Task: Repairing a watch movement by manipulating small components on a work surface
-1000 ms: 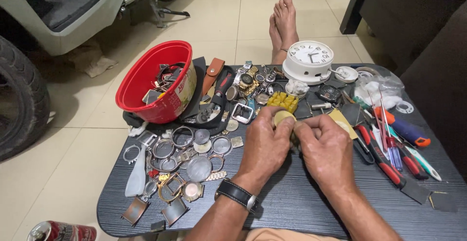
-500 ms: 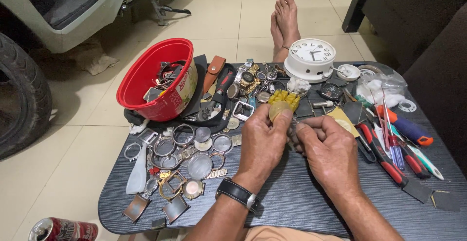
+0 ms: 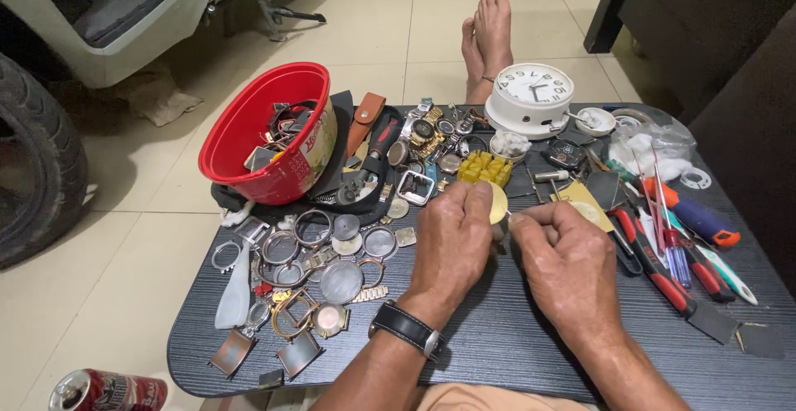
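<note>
A tiled floor (image 3: 398, 38) runs under the low dark table (image 3: 514, 336) I look down on; my two hands meet near its middle. My left hand (image 3: 452, 241), a black wristwatch (image 3: 406, 330) on its wrist, is closed around a small pale round disc (image 3: 497, 202), pinched at the fingertips; my right hand (image 3: 564, 257) is curled shut just beside it, and I cannot tell what its fingers pinch. One red bowl (image 3: 249, 137) lies tipped at the left, with straps and watch parts inside; loose watch cases and rings (image 3: 332, 253) lie below it; one white clock (image 3: 531, 96) stands behind; red-handled tools (image 3: 663, 262) lie right; two bare feet (image 3: 489, 34) rest beyond; one red can (image 3: 108, 390) lies below.
</note>
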